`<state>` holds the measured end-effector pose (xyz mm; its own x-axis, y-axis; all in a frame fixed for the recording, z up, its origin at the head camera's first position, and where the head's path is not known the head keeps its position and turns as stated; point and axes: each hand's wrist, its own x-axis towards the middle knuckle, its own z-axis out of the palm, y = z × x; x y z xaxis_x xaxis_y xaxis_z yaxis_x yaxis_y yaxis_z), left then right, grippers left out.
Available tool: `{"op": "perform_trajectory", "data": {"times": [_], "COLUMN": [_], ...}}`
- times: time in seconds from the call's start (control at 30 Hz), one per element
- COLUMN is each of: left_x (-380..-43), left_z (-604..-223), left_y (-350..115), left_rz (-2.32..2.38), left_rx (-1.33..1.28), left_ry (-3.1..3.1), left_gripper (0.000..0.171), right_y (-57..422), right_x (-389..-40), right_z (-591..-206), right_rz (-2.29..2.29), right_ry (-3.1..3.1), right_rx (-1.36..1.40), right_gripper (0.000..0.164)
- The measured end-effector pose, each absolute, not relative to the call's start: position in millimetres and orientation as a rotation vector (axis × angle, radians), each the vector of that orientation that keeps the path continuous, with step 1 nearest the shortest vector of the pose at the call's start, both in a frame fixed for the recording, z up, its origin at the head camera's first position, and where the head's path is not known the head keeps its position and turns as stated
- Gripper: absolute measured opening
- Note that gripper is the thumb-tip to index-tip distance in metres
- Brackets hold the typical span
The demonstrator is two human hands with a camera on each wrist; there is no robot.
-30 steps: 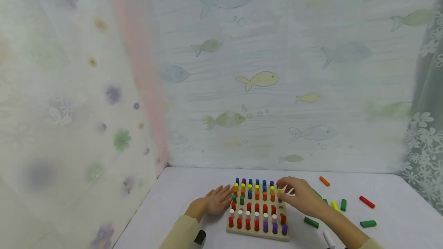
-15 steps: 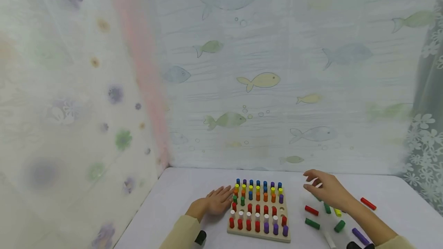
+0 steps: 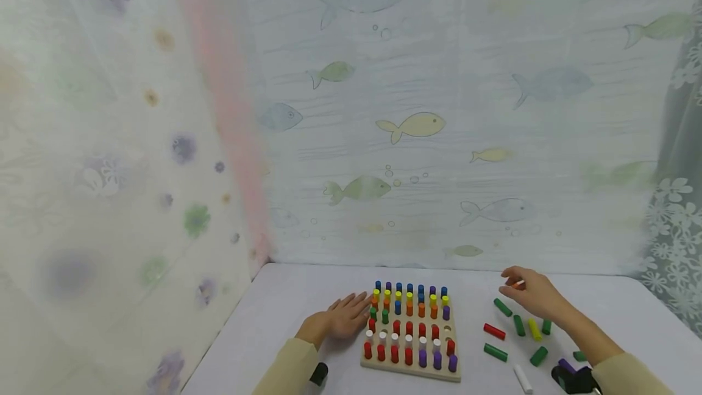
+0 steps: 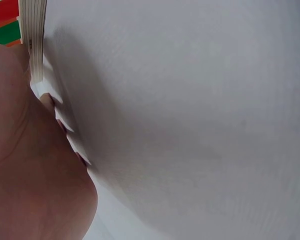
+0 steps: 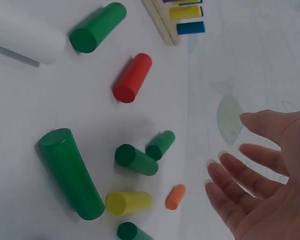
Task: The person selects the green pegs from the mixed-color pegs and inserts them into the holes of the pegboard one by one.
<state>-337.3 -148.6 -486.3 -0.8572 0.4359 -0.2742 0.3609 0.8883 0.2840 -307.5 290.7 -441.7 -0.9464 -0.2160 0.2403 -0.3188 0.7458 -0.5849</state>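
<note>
A wooden pegboard (image 3: 408, 372) stands on the white table, with rows of coloured pegs upright in it and some bare holes on its right side. My left hand (image 3: 349, 317) lies flat on the table, fingers extended, right at the board's left edge. In the left wrist view, the board's layered side (image 4: 34, 35) shows beyond the hand. To the right of the board, my right hand (image 5: 262, 175) hovers with fingers loosely spread and nothing in them. An orange peg (image 5: 175, 196) lies on the table close by, partly hidden by that hand in the head view.
Loose pegs are scattered right of the board: several green ones (image 3: 496, 352), a red one (image 3: 494, 331), a yellow one (image 3: 534, 330), a white one (image 3: 523, 379) and a purple one (image 3: 567, 366). A black object (image 3: 319, 373) sits by the left sleeve. Patterned curtains (image 3: 351, 151) back the table.
My right hand has left the board's back right corner and moved right, over to the orange peg. A blue peg now shows upright in that corner. The left hand has stayed put.
</note>
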Motion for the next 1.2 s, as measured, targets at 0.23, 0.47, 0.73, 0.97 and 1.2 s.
{"op": "perform_trajectory", "data": {"times": [0.23,0.47,0.73,0.97,1.2], "left_x": [-341,-343,-346,-360,-358], "left_z": [-489,-492,-495,-514,-512], "left_y": [-149,-148,-151,-157,-153], "left_rz": [0.306,0.314,0.328,0.361,0.356], "left_rx": [0.597,0.593,0.582,0.614,0.558], "left_ry": [2.727,2.727,2.716,2.738,2.728], "left_gripper": [0.058,0.057,0.058,0.061,0.06], "right_y": [296,299,295,283,275], "right_x": [-322,-333,-341,-343,-338], "right_z": [-457,-472,-483,-484,-485], "right_rz": [0.972,0.987,1.035,0.997,0.979], "right_ry": [-2.882,-2.961,-2.976,-2.938,-2.906], "right_rx": [0.39,0.332,0.264,0.33,0.377], "right_gripper": [0.036,0.036,0.028,0.022,0.016]}}
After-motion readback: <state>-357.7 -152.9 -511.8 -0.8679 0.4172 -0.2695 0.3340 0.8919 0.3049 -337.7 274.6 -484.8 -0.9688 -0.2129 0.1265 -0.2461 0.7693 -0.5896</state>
